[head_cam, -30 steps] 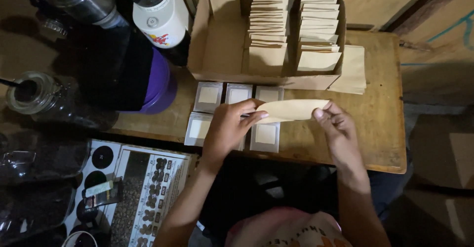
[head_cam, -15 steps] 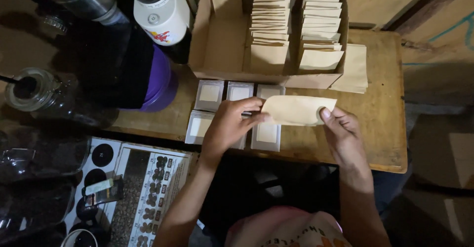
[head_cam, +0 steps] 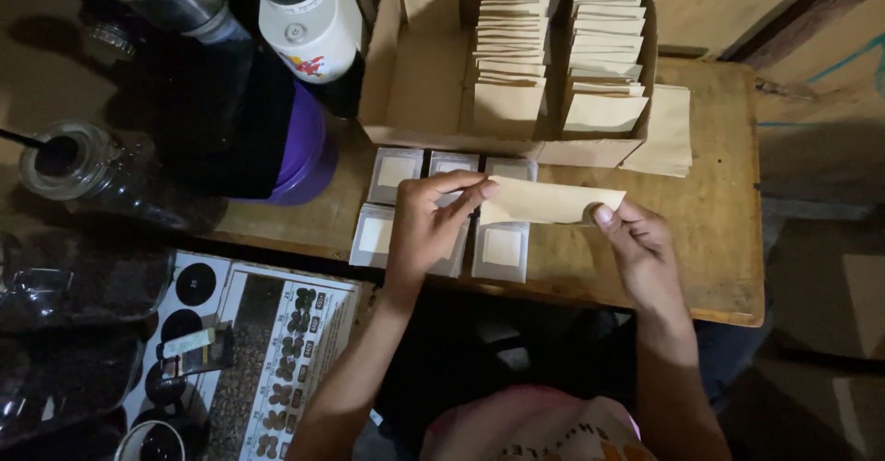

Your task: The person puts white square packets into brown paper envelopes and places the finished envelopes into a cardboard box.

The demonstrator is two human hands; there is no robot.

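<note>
Head view: left hand point(head_cam: 426, 226) and right hand point(head_cam: 638, 244) each pinch 1 end of a tan paper envelope point(head_cam: 550, 202).

Worn wooden table point(head_cam: 710, 240) stands under dim light, its top scratched and stained. Right of it, a bare dusty floor point(head_cam: 820, 267). A dark timber edge point(head_cam: 784, 18) runs diagonally at upper right. Surroundings at left lie in deep shadow.

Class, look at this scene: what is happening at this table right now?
A person holds a flat brown paper envelope between both hands, the left hand at one end and the right hand at the other, above white square packets laid on the wooden table. Behind stands a cardboard box with rows of similar envelopes.
</note>
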